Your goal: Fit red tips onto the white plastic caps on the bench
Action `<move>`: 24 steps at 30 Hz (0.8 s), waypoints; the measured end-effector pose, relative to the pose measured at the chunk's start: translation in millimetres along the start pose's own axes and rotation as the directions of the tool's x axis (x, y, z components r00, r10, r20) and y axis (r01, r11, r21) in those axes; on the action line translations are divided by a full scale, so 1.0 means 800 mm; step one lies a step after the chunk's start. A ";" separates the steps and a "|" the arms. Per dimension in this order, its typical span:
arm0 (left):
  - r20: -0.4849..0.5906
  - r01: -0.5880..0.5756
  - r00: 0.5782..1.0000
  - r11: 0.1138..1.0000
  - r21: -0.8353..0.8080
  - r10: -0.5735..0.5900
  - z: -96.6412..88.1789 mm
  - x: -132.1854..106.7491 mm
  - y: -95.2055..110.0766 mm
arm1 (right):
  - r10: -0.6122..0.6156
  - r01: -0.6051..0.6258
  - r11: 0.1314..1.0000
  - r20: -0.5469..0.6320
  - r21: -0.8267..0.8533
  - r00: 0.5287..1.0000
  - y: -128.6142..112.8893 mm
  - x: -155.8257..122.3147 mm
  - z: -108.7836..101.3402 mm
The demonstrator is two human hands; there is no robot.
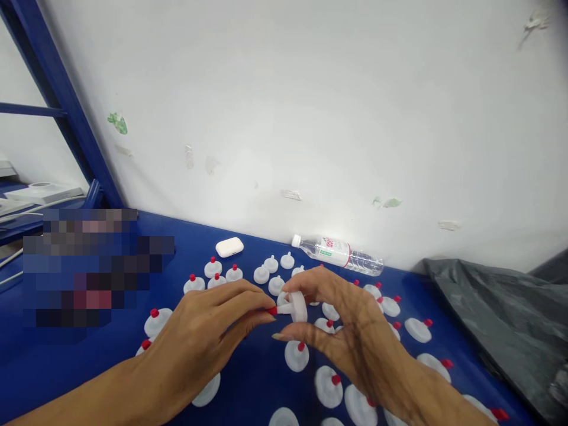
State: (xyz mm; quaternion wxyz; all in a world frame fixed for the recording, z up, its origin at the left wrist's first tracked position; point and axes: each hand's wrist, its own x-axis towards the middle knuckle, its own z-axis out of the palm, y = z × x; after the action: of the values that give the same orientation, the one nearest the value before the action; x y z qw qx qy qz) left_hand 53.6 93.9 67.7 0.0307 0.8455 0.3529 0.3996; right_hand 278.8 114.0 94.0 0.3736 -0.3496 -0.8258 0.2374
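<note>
Between my two hands is a round white plastic piece (299, 307) with a thin spout that points left. My right hand (350, 319) grips its disc by the rim, thumb below and fingers above. At the spout's tip, the fingers of my left hand (222, 319) pinch a small red cap (273, 310). How far the cap sits on the spout is hard to see. Around my hands lie several similar pieces with red caps, such as a capped piece (295, 357). Behind them stand several without caps, among them an uncapped piece (261, 274).
The pieces rest on a blue tabletop (252, 373). A clear water bottle (339, 253) lies along the white wall (284, 118), near a small white case (229, 247). Dark grey plastic sheeting (497, 319) covers the right side. A blue metal frame (66, 100) and a blurred-out patch are at left.
</note>
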 end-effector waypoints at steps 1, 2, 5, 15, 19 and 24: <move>0.006 -0.005 1.000 1.000 -0.019 0.005 0.000 -0.001 -0.001 | 0.001 -0.001 1.000 -0.003 0.004 1.000 -0.002 0.001 0.000; 0.011 -0.010 1.000 0.999 -0.039 0.010 0.000 -0.002 -0.003 | -0.002 0.002 1.000 0.003 0.014 1.000 -0.004 0.001 -0.001; 0.012 -0.049 0.999 0.994 -0.097 0.050 -0.001 -0.006 -0.008 | 0.011 -0.014 0.998 0.051 0.067 0.999 -0.009 0.001 -0.004; 0.174 -0.102 0.976 0.983 -0.154 0.128 -0.001 -0.020 -0.012 | 0.002 -0.023 0.996 0.233 0.088 0.972 -0.006 -0.007 -0.005; 0.229 -0.069 0.971 0.997 -0.024 0.072 -0.008 -0.028 -0.007 | 0.090 -0.109 0.990 0.198 0.089 0.976 -0.014 -0.007 -0.007; 0.227 -0.087 0.971 0.996 0.033 0.077 -0.018 -0.029 0.006 | 0.070 -0.110 0.972 0.188 0.209 0.980 -0.018 -0.009 -0.008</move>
State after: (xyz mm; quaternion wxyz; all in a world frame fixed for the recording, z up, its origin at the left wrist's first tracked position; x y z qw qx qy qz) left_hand 36.2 72.7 63.8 0.0361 0.8997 0.3202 0.2945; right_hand 281.6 100.3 103.8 0.3227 -0.3208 -0.8082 0.3737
